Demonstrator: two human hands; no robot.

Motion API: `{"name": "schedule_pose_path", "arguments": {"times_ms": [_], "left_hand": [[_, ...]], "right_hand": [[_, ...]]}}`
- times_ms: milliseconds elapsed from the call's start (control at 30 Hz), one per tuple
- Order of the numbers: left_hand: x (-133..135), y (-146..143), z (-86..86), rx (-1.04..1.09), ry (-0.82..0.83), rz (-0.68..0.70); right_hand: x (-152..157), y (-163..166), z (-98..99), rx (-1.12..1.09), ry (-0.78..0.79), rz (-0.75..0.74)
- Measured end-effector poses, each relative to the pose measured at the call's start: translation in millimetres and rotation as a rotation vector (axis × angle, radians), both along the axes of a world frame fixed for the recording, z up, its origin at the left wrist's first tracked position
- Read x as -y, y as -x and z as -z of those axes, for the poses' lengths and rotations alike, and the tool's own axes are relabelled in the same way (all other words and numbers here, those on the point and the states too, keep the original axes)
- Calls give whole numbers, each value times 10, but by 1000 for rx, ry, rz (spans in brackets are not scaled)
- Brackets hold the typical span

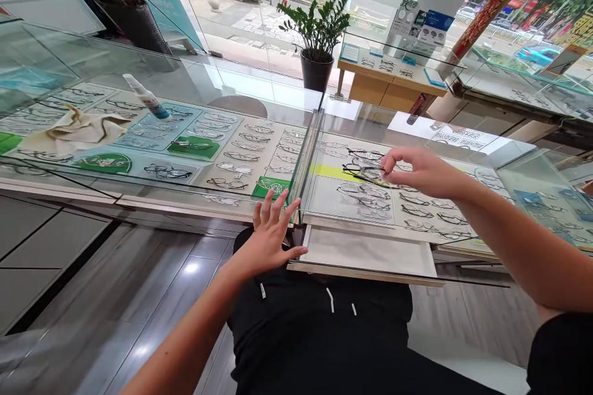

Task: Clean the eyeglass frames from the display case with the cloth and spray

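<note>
My right hand (412, 171) pinches a pair of dark-framed eyeglasses (364, 170) by one end, over the right glass display case (319, 210). Fingers spread, my left hand (269, 231) rests at the front edge of the glass, close to the joint between two cases. Just below the right case, a shallow white drawer (365, 250) is pulled out toward my lap. Rows of eyeglasses (414, 199) lie inside the case under the glass. Whether the held pair touches the glass top, I cannot tell.
On the left glass top lie a beige cloth (76, 129) and a white spray bottle (147, 97). Potted plants (317, 43) stand beyond the counter, near the window. Another display table (393, 74) is at the back right.
</note>
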State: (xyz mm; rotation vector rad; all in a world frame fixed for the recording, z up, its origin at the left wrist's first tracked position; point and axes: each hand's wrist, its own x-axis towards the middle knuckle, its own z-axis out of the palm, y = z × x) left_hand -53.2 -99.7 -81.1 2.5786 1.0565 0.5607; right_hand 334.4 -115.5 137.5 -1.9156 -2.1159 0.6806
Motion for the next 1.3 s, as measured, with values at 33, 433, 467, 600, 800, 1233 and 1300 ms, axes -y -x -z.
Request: {"name": "schedule_pose_path", "arguments": {"times_ms": [33,433,467,600,800,1233,1300], "left_hand": [[-3,2,6,1,-7,0],[5,35,86,-16,-88,-26],[4,37,91,-16,-92,-28],[-2,41,107,-24,-96,-31],[-6,39,112,-18,-94,-26],[-10,49,117,-27,-107,-27],[-12,52,124,-31,-114,-26]], "right_hand": [[-228,-115,21,42,-25,18],[-1823,-617,946,440,-191,114],[-1850,-634,1003,445,-199,113],[-1886,-688,1186,446,-217,97],[-1865,-708,1321,432,-212,76],[-1922,-712,1270,385,-161,125],[-1954,-719,1256,378,-145,144]]}}
